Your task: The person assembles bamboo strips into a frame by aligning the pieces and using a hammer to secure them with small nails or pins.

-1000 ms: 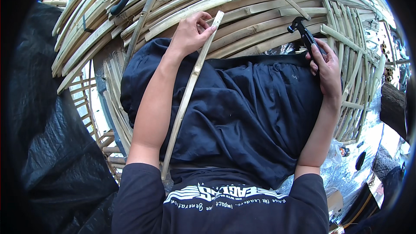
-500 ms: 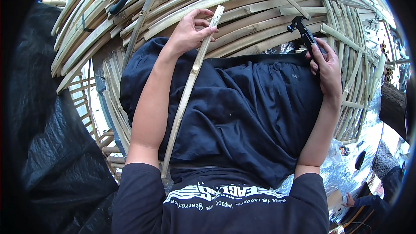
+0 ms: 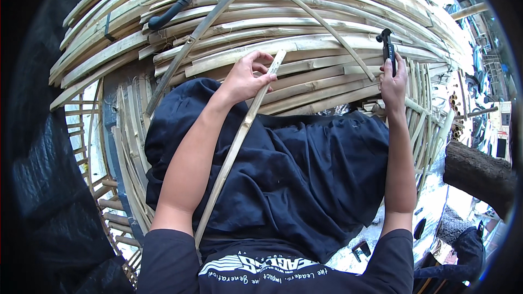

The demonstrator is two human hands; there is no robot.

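Observation:
In my left hand (image 3: 246, 79), thumb and fingers pinch the upper part of a long, pale bamboo strip (image 3: 238, 139). The strip slants down across my lap, over dark trousers (image 3: 294, 169), and its lower end reaches my shirt. My right hand (image 3: 393, 84) is wrapped round the black handle of a small hammer (image 3: 388, 46), held upright with its head at the top. The hammer is raised away from the strip, above the split bamboo to the right.
Many split bamboo strips (image 3: 305, 43) lie layered ahead of me. Across them rest two thin sticks (image 3: 321, 19) and a black-handled tool (image 3: 169, 15). Black tarp (image 3: 49, 169) hangs at left. A dark log (image 3: 476, 171) lies at right; a person's sleeve (image 3: 441, 272) shows lower right.
My right hand has moved forward with the hammer, straightening the arm and turning the hammer upright. The left hand keeps its hold on the bamboo strip. The view has shifted.

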